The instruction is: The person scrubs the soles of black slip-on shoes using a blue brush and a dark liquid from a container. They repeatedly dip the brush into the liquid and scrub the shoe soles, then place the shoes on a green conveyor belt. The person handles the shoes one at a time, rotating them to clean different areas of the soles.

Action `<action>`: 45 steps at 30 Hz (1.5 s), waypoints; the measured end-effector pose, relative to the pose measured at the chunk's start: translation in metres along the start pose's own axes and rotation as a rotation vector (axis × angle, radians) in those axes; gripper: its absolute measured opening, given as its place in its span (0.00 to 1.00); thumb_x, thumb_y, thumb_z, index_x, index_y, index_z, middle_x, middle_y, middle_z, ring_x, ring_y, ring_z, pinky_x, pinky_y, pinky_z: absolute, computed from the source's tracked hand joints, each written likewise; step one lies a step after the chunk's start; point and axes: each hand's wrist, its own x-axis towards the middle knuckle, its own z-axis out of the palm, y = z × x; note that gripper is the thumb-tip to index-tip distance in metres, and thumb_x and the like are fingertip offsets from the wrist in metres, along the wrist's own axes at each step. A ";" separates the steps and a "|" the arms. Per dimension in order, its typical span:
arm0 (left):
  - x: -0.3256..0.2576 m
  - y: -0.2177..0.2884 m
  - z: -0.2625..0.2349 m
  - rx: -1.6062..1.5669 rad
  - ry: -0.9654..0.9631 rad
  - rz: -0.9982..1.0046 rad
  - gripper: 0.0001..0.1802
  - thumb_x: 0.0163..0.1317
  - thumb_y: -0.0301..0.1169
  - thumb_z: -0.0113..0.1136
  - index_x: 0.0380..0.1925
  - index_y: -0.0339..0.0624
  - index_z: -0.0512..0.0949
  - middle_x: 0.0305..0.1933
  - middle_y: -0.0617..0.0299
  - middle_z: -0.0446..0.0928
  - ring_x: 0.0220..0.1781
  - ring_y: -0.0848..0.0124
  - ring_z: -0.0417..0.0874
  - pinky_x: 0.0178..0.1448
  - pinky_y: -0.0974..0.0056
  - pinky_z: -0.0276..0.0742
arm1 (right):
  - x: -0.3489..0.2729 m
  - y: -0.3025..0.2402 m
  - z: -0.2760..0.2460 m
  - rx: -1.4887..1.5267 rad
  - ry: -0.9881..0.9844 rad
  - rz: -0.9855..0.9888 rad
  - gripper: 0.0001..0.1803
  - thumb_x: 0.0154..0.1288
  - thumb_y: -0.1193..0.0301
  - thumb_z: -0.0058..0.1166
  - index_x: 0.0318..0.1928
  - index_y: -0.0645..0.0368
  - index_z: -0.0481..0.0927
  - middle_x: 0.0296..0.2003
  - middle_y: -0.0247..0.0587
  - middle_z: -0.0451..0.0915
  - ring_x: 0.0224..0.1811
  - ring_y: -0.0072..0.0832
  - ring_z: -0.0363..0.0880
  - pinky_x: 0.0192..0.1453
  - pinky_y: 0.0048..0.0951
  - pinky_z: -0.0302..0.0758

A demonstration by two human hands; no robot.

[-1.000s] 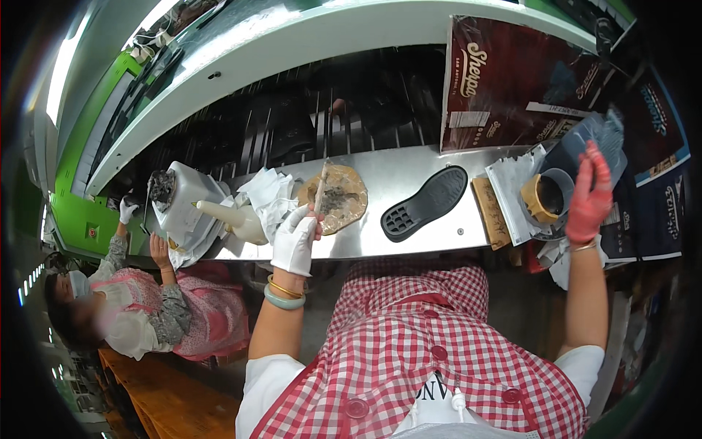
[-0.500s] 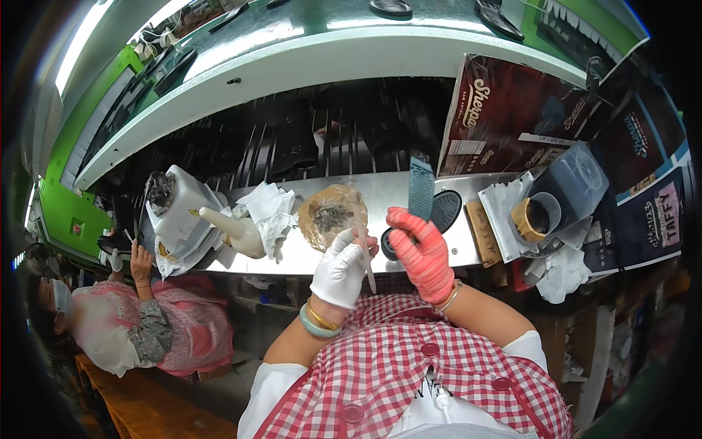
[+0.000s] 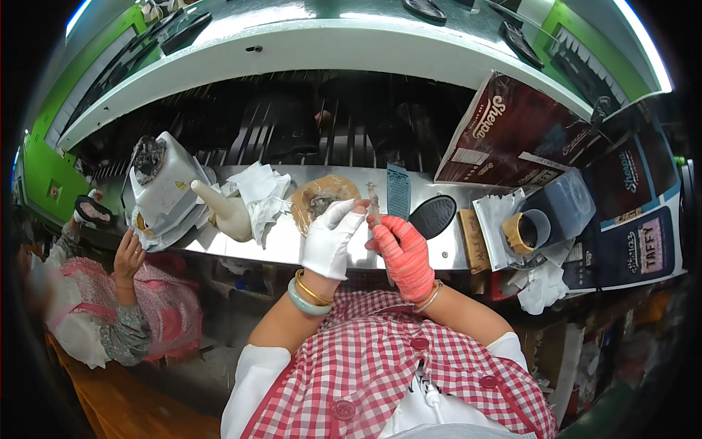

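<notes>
My right hand, in a coral-red glove, is closed around a thin, pale translucent stick that stands nearly upright. My left hand, in a white glove with bare fingertips, is beside it. Its fingertips are drawn together close to the stick's upper part; whether they touch it or hold something small is hard to see. Just beyond my right hand lies a blue-grey textured strip on the metal bench. To its right is a black oval shoe sole. A brown film-wrapped bundle with a dark, crusted middle lies behind my left hand.
A cream spouted bottle, white crumpled cloths and a white machine stand left. Right are a brown block, a clear cup and printed panels. A conveyor runs behind; a co-worker sits left.
The blue-grey strip has left my right hand and now lies on the bench. The stick has passed from my left hand to my right. Both hands have drawn closer together.
</notes>
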 end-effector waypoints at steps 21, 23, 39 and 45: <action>0.010 -0.009 -0.035 0.047 -0.189 -0.139 0.08 0.57 0.22 0.58 0.38 0.36 0.77 0.34 0.66 0.78 0.35 0.80 0.75 0.42 0.75 0.71 | -0.008 0.025 0.001 -0.275 0.131 -0.204 0.12 0.58 0.72 0.60 0.42 0.62 0.79 0.30 0.40 0.78 0.29 0.24 0.77 0.34 0.25 0.73; 0.005 -0.012 -0.029 0.089 -0.138 -0.094 0.07 0.57 0.22 0.57 0.37 0.36 0.76 0.33 0.67 0.77 0.34 0.81 0.74 0.41 0.75 0.70 | -0.013 0.024 0.002 -0.208 0.136 -0.058 0.12 0.58 0.71 0.60 0.42 0.62 0.80 0.31 0.40 0.78 0.30 0.24 0.76 0.35 0.25 0.73; 0.006 0.000 -0.045 0.265 0.072 0.114 0.07 0.58 0.23 0.60 0.37 0.33 0.79 0.36 0.61 0.81 0.38 0.77 0.79 0.44 0.74 0.74 | -0.008 0.032 -0.008 -0.256 0.245 -0.088 0.12 0.55 0.71 0.63 0.39 0.62 0.80 0.31 0.38 0.77 0.31 0.23 0.76 0.37 0.23 0.73; -0.001 -0.040 -0.024 -0.124 0.070 -0.132 0.11 0.57 0.23 0.62 0.41 0.34 0.79 0.38 0.63 0.80 0.38 0.78 0.78 0.43 0.75 0.73 | -0.004 0.035 0.004 -0.196 0.241 -0.094 0.12 0.54 0.72 0.65 0.39 0.63 0.80 0.32 0.39 0.78 0.31 0.23 0.76 0.37 0.23 0.73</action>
